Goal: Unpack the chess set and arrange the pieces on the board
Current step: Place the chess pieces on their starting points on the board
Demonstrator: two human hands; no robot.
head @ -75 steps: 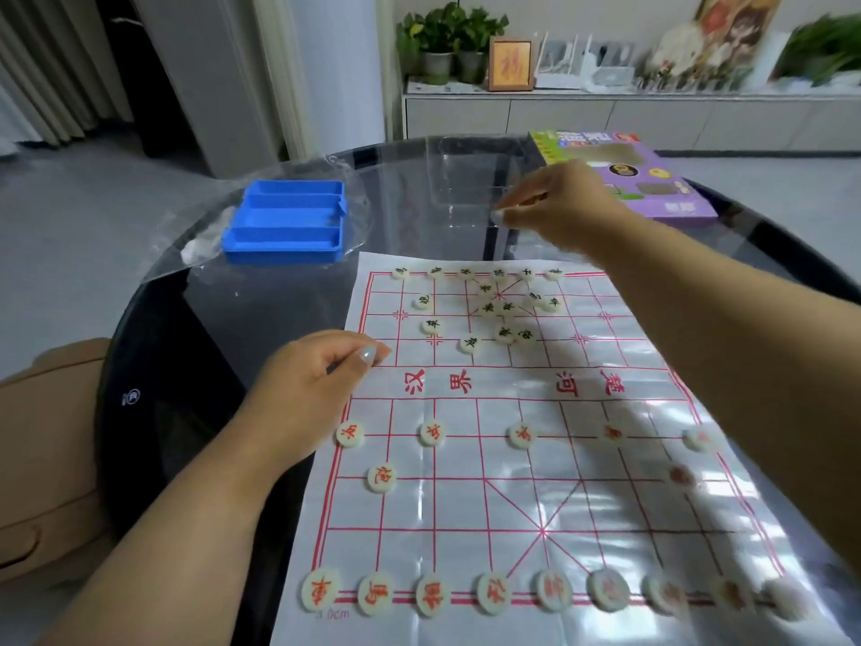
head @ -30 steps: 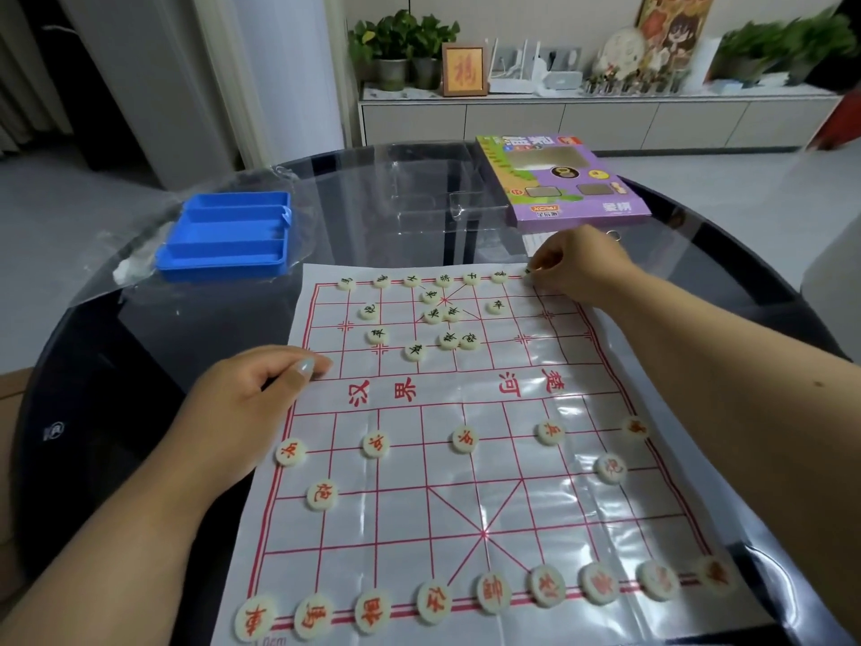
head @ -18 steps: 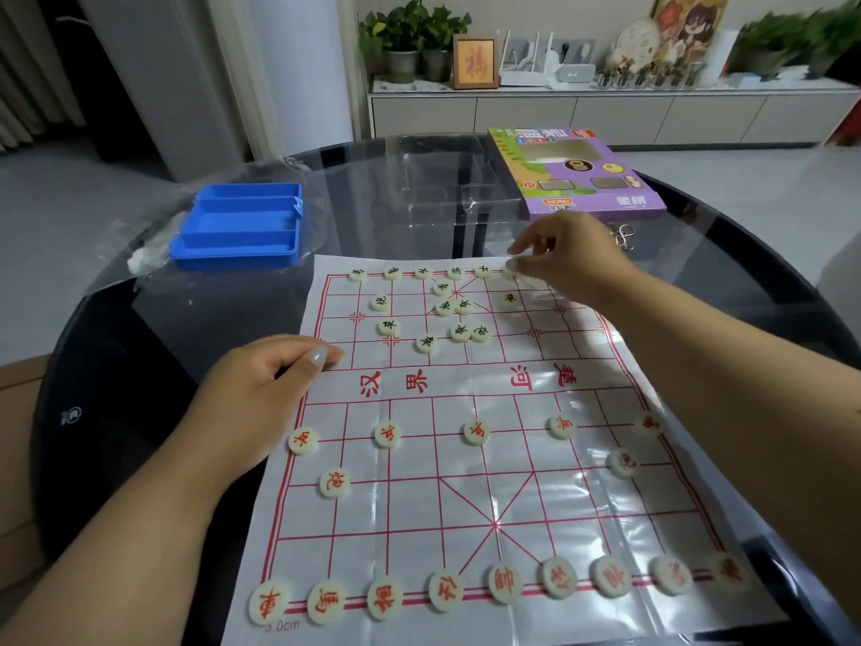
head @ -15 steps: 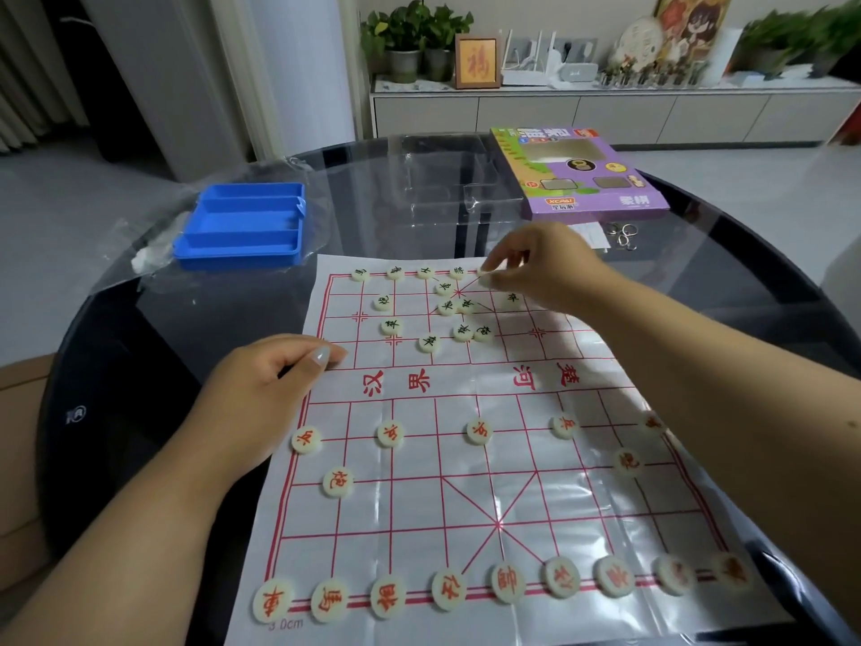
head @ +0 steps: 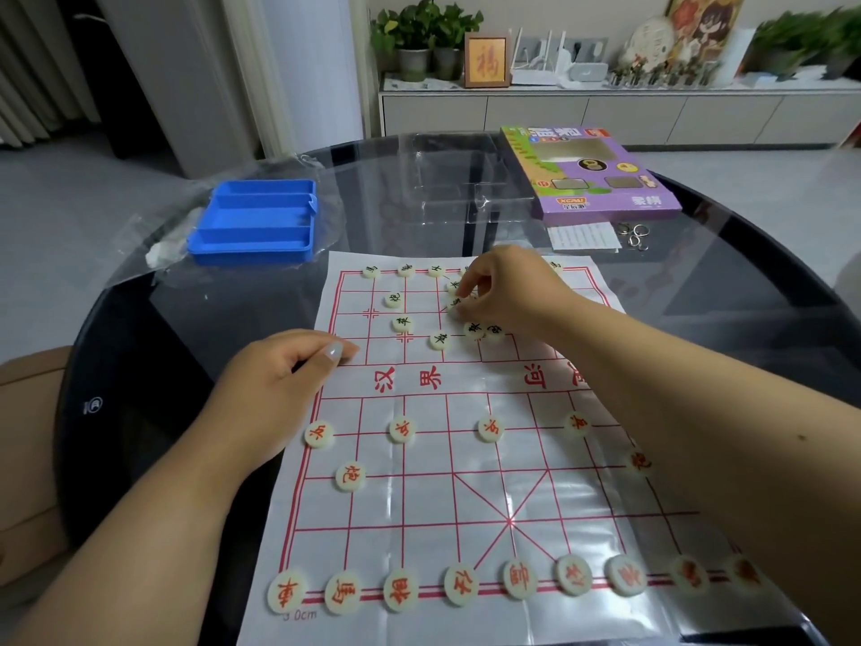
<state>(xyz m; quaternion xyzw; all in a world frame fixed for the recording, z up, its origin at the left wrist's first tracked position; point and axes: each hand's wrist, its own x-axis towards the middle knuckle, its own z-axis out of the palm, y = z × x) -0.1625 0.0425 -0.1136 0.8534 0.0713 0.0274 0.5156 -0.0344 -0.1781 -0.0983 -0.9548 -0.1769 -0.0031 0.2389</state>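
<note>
While the left hand [head: 275, 394] rests with curled fingers on the paper board's [head: 466, 463] left edge, pinning it to the desk [head: 140, 366], the right hand [head: 508, 291] has come back from the far-right corner to the loose black pieces [head: 475, 330]. Its fingertips pinch one there. Red's ranks look set; black's remain unfinished.

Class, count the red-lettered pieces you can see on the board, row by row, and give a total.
Back-row pieces, nearest the player: 9
Cannon-row pieces: 2
Soldier-row pieces: 4 (the right forearm covers that row's right end)
Total: 15
</note>
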